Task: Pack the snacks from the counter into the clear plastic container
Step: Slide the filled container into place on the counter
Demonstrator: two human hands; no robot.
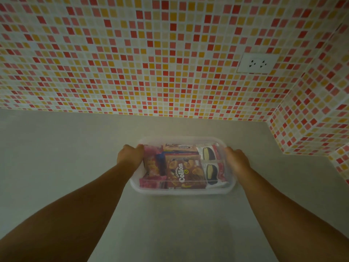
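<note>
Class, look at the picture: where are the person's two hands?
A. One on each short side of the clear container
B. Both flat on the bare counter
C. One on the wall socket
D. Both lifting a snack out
A: the left hand and right hand hold opposite sides of the clear container, with snacks inside.

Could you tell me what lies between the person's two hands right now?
In the head view, the clear container sits between the left hand and right hand, packed with snacks, including a Collon box. Each hand holds one end.
</note>
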